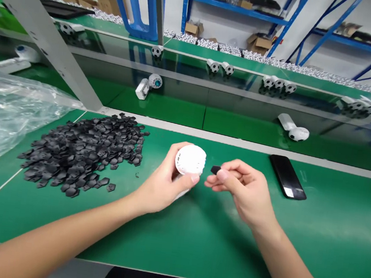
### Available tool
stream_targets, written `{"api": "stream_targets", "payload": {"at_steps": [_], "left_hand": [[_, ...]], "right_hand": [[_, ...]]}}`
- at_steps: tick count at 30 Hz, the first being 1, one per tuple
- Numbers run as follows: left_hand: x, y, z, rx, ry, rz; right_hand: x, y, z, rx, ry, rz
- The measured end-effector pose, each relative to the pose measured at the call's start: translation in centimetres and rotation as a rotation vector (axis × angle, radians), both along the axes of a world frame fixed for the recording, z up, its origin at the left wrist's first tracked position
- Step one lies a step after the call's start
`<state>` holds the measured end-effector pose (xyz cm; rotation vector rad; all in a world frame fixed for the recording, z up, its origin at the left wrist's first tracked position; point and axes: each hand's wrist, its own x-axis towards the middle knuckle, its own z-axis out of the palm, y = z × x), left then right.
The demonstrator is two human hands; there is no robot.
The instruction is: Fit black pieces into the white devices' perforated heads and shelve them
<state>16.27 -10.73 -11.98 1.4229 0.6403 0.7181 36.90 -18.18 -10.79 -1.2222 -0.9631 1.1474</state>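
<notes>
My left hand (169,184) is closed around a white plastic housing with a rounded head (191,158), held above the green table. Small slots show on the left part of its face. Just to the right, my right hand (242,186) pinches a small black pentagon piece (215,170) between thumb and fingertips. A short gap separates that piece from the housing. To the left of my hands lies a large heap of similar black pentagon pieces (85,151), a few strewn along its edges.
A black phone (287,176) lies right of my right hand. Clear plastic bags (16,113) cover the table's left. Behind the table's back rail, a green conveyor (228,119) carries white units (293,127). More football-patterned units (228,68) stand on the ledge above. A grey post (56,37) rises at left.
</notes>
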Motion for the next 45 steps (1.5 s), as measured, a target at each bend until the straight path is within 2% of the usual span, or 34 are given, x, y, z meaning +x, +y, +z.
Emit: {"api": "stream_targets", "payload": {"at_steps": [3, 5, 8, 16, 20, 24, 32, 36, 45], "left_hand": [[-0.4, -0.2, 0.9, 0.149, 0.195, 0.029], [-0.5, -0.4, 1.5, 0.142, 0.283, 0.007], [-0.5, -0.5, 2.0, 0.133, 0.307, 0.001], [-0.6, -0.8, 2.0, 0.239, 0.417, -0.035], [-0.4, -1.2, 2.1, 0.223, 0.449, 0.012], [-0.1, -1.2, 2.1, 0.222, 0.486, -0.001], [0.5, -0.5, 2.4, 0.255, 0.511, -0.024], [0.7, -0.6, 2.4, 0.251, 0.509, -0.002], [0.9, -0.7, 2.0, 0.293, 0.579, -0.027]], "right_hand": [[-0.5, -0.3, -0.1, 0.023, 0.038, 0.056], [-0.6, -0.4, -0.2, 0.026, 0.037, 0.105], [-0.9, -0.6, -0.3, 0.011, 0.027, 0.144], [-1.8, -0.9, 0.2, 0.003, -0.108, 0.069], [-2.4, -1.3, 0.5, 0.027, -0.278, -0.006], [-2.7, -1.6, 0.6, 0.056, -0.343, -0.034], [-1.7, -1.3, 0.0, -0.02, -0.291, -0.052], [-1.2, -0.9, -0.5, 0.036, -0.229, -0.057], [-0.7, -0.7, -0.6, -0.008, -0.034, 0.061]]}}
